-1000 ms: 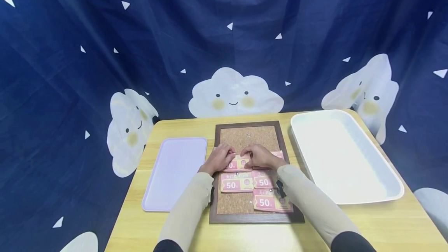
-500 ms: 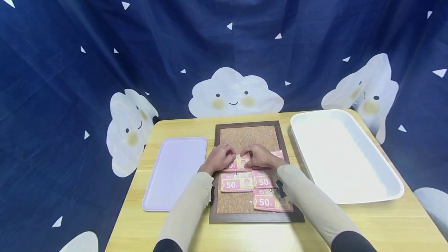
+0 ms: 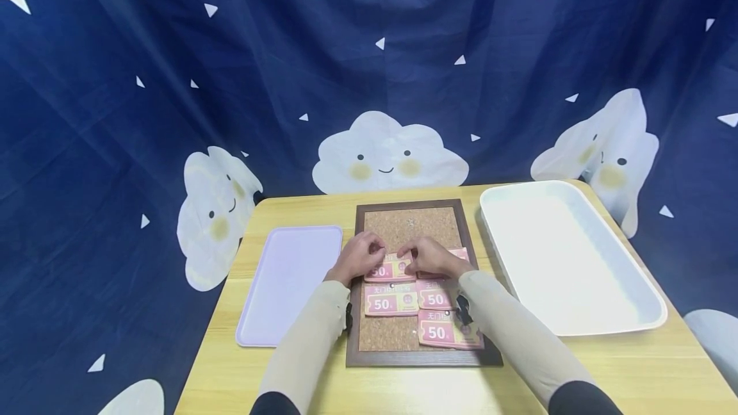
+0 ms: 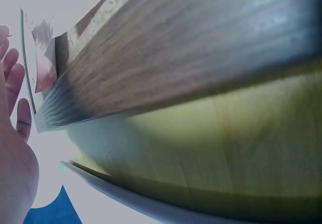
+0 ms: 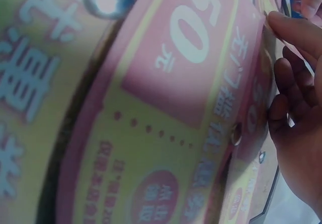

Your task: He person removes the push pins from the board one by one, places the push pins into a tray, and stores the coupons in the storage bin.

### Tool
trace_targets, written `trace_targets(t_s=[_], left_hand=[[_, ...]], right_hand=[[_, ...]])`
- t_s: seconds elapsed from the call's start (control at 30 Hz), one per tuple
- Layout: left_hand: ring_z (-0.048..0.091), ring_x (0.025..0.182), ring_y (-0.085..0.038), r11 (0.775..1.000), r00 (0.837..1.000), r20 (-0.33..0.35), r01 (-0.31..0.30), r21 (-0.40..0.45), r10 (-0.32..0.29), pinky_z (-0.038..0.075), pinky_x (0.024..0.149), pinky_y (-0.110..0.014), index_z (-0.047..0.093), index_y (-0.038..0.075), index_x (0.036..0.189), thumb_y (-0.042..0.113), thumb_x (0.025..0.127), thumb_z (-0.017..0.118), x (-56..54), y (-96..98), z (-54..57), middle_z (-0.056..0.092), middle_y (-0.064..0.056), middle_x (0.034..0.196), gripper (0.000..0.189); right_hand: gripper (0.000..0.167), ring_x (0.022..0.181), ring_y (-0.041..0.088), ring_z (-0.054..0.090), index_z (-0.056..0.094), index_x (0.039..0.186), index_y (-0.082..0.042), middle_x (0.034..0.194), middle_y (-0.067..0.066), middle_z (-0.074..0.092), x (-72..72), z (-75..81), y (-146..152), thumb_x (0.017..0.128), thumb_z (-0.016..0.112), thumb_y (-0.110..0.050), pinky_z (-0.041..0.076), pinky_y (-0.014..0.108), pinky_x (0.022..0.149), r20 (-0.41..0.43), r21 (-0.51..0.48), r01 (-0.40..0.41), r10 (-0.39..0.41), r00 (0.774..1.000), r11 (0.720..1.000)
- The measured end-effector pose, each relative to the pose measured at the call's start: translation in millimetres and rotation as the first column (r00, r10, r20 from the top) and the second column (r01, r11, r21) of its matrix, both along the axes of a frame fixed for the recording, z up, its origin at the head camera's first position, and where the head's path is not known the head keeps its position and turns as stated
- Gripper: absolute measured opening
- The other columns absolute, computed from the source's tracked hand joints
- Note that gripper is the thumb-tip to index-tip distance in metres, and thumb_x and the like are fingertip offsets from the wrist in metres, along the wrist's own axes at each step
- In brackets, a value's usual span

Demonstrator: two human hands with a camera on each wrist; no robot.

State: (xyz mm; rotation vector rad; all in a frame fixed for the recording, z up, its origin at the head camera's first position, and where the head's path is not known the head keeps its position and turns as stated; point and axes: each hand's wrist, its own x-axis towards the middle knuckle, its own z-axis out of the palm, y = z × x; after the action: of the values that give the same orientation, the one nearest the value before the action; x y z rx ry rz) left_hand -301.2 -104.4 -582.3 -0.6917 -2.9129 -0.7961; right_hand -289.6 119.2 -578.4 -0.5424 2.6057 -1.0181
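Dark blue curtain with printed clouds is hung behind a pale wooden table, on which a lilac tray, a framed cork board and a white tray are set side by side. Five pink-and-yellow coupons can be counted on the board. Metal pins are seen at the top edges of the middle-left coupon and the lower-right coupon; these two are judged to be fastened. The middle-right coupon and the upper-right coupon are partly covered by the right hand and arm, so their fastening is harder to judge.

Work is centred on the upper-left coupon, in which no pin can be made out; its handling is judged unfinished. Its upper left part is met by the left hand, thumb and forefinger bent close together; whether anything is pinched cannot be told. Its right end is met by the right hand, fingers curved, a gap shown between thumb and forefinger; whether the paper is gripped cannot be told. Uncovered cork is shown above the rows and at lower left.
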Motion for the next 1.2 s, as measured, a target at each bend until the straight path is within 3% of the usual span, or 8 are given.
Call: trace_targets(t_s=[0.3,0.43,0.6,0.77,1.0,1.2], left_hand=[[0.055,0.080,-0.009,0.999,1.000,-0.016,-0.025,0.029,0.025,0.048,0.076,-0.026,0.068,0.022,0.088,0.028,0.084,0.067,1.1,-0.9,1.1,0.063,0.008,0.088,0.007],[0.055,0.080,-0.008,0.999,0.999,-0.030,-0.024,0.032,0.025,0.048,0.075,-0.025,0.069,0.022,0.088,0.028,0.083,0.067,0.1,-1.9,0.2,0.063,0.008,0.087,0.008],[0.055,0.079,-0.008,0.998,0.998,-0.053,-0.020,0.055,0.023,0.048,0.074,-0.025,0.069,0.022,0.087,0.028,0.081,0.068,-2.4,-3.8,0.7,0.063,0.008,0.085,0.008],[0.055,0.077,-0.008,0.997,0.997,-0.076,-0.021,0.075,0.026,0.047,0.072,-0.025,0.069,0.023,0.086,0.028,0.080,0.068,-5.1,-5.8,2.3,0.061,0.008,0.083,0.007],[0.055,0.075,-0.005,0.998,0.997,-0.068,-0.023,0.061,0.027,0.047,0.072,-0.023,0.068,0.026,0.086,0.027,0.081,0.068,-9.5,-10.5,1.1,0.060,0.012,0.083,0.005],[0.057,0.074,-0.007,0.998,0.996,-0.087,-0.012,0.063,0.018,0.048,0.070,-0.025,0.068,0.024,0.086,0.027,0.081,0.070,-10.4,-17.0,3.2,0.062,0.009,0.081,0.006]], right_hand=[[0.044,0.065,0.014,0.053,0.071,0.111,-0.022,0.074,0.000,0.059,-1.5,7.9,1.8,0.070,0.080,-0.008,0.046,0.028,0.059,0.058,-0.059,0.036,-0.032,0.998,0.998],[0.048,0.064,0.015,0.054,0.070,0.113,-0.022,0.078,0.002,0.062,-2.5,8.9,4.4,0.068,0.078,-0.004,0.047,0.028,0.058,0.097,-0.109,0.071,-0.060,0.993,0.992],[0.049,0.074,0.016,0.058,0.069,0.113,-0.024,0.095,0.000,0.066,-2.9,12.6,7.1,0.070,0.075,-0.001,0.051,0.029,0.064,0.115,-0.147,0.115,-0.099,0.988,0.982],[0.045,0.081,0.016,0.060,0.069,0.115,-0.022,0.103,0.002,0.067,-2.9,19.8,9.3,0.074,0.072,-0.003,0.052,0.028,0.067,0.084,-0.150,0.131,-0.120,0.989,0.980],[0.044,0.078,0.016,0.060,0.068,0.118,-0.016,0.111,0.005,0.068,-3.7,24.6,13.6,0.076,0.071,-0.003,0.052,0.027,0.065,0.028,-0.142,0.125,-0.122,0.992,0.982],[0.043,0.079,0.016,0.059,0.068,0.118,-0.017,0.101,0.005,0.067,-4.9,28.2,19.1,0.077,0.068,-0.001,0.050,0.027,0.066,0.012,-0.122,0.141,-0.141,0.990,0.982]])
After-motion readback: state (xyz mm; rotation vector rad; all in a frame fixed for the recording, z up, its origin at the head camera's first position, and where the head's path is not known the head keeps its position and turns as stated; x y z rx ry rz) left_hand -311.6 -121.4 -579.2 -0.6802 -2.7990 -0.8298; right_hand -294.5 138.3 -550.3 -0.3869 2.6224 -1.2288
